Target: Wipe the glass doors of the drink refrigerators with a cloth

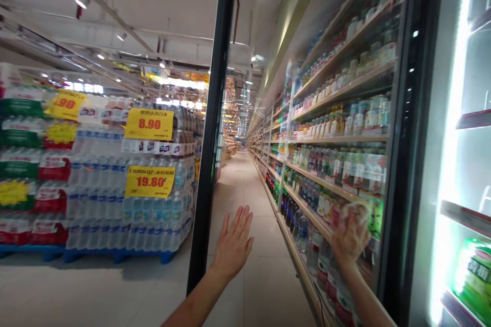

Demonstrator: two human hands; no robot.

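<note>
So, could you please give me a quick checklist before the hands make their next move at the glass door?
1. Pale cloth in the right hand: ok, held at the glass door.
2. Left hand free of objects: ok, open, fingers up.
3. Left palm touching the glass door: cannot tell.
4. Glass door free of smudges: cannot tell.
5. Green package apart from the right hand: ok, on a shelf beyond the door's edge.

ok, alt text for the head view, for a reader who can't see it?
Right hand holds a crumpled pale cloth at a black-framed glass door, left hand open before it. Bottle-lined shelves show through the glass; packed bottles stand at left.
</note>
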